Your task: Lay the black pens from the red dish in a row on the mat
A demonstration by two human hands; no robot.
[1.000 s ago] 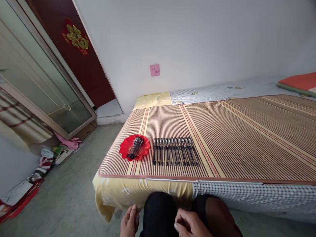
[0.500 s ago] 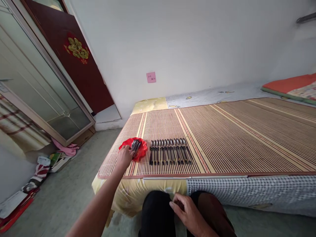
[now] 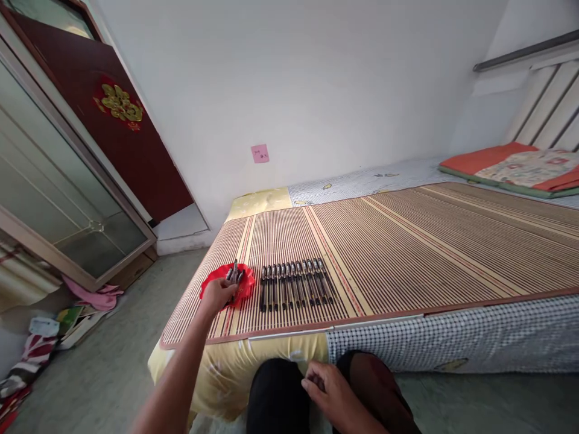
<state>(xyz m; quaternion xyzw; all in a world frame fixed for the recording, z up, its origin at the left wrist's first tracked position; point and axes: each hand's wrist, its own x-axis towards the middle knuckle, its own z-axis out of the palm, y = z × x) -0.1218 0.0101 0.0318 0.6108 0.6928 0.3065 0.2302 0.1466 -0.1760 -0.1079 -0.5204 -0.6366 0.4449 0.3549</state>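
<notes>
My left hand [image 3: 218, 294] reaches over a red scalloped dish [image 3: 246, 290] at the left end of the bamboo mat. Its fingers are closed on pens [image 3: 235, 276] with dark caps, which lie bunched in the dish. How many of them the fingers grip is hidden. Just right of the dish, several black pens [image 3: 296, 286] lie side by side in a neat row, caps toward the wall. My right hand [image 3: 332, 389] rests by my knees at the bed's edge, its fingers curled with nothing visible in them.
The striped bamboo mat [image 3: 398, 241] covers the bed, over a yellow and checked sheet [image 3: 407, 343]. A folded orange quilt [image 3: 488, 158] lies at the far right. A pink note [image 3: 260, 153] is stuck on the wall. Clothes and papers [image 3: 40, 346] lie on the floor at left.
The view has swung to the right, so the bed things sit further left. My left hand stays at the dish, and the pens under its fingers have shifted and spread apart somewhat.
</notes>
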